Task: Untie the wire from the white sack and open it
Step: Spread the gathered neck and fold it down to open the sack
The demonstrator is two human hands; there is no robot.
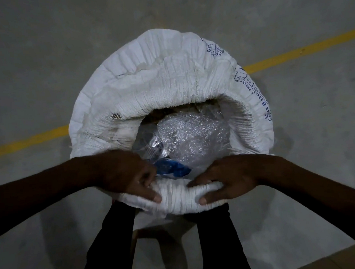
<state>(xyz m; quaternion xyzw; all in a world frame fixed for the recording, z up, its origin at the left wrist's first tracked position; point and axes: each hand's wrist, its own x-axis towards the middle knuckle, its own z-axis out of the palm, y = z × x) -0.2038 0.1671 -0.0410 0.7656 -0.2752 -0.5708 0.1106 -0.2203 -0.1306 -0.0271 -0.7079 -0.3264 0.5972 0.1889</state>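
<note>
On a grey concrete floor (41, 59) crossed by a yellow painted line (292, 52), the white sack (158, 83) stands upright with its mouth wide open and its rim rolled down into a thick wrinkled collar. Both hands clamp the near edge of that collar: the left hand (131, 175) pinches it with thumb outside and fingers curled over the rim, and the right hand (228, 179) grips it the same way just beside. Inside lie a bundle of bubble wrap (193, 137) and a blue plastic piece (170, 168). Blue print runs along the sack's right side. No wire shows.
</note>
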